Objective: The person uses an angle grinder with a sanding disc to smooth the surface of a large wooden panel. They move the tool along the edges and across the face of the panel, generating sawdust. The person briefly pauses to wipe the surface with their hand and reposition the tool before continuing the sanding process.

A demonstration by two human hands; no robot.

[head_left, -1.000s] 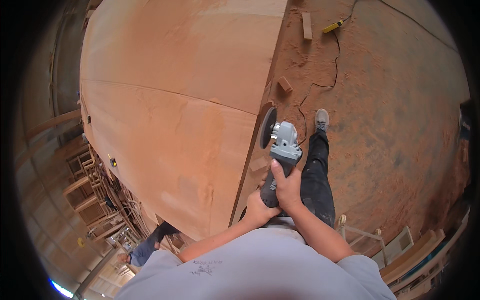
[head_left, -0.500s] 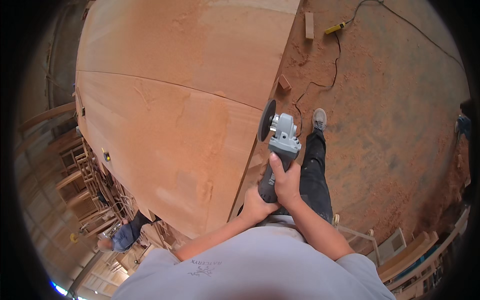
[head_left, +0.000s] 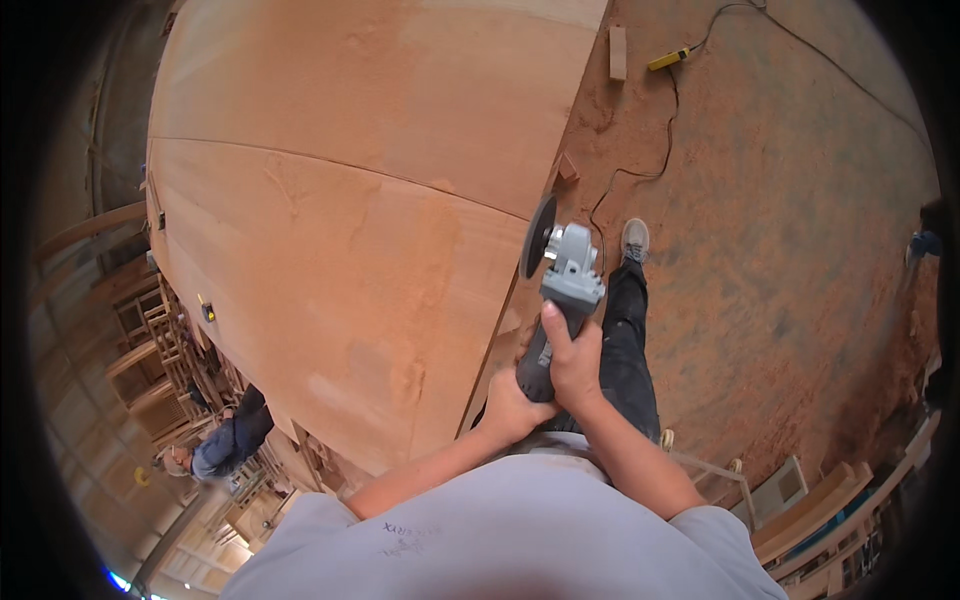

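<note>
Both hands hold a grey angle grinder point(head_left: 566, 290) in front of my waist. My right hand point(head_left: 577, 362) wraps the dark body below the grey gear head, its thumb lying along the top. My left hand point(head_left: 515, 408) closes round the rear end of the grinder. A dark round disc point(head_left: 538, 237) stands on edge at the head, facing left, by the right edge of a large wooden panel point(head_left: 350, 300). Whether the disc touches the panel edge I cannot tell. Fine reddish wood dust coats the panel, and a seam crosses it.
A black power cord point(head_left: 636, 173) runs over the dusty floor to a yellow power strip point(head_left: 669, 59). Wood blocks point(head_left: 617, 53) lie near the panel's right side. A tape measure point(head_left: 207, 311) rests at its left edge. Another person point(head_left: 222, 447) is at lower left among wooden furniture frames.
The grinder and both hands stay nearly in place, the disc shifting only slightly. The person at lower left has moved a little further left and up in view.
</note>
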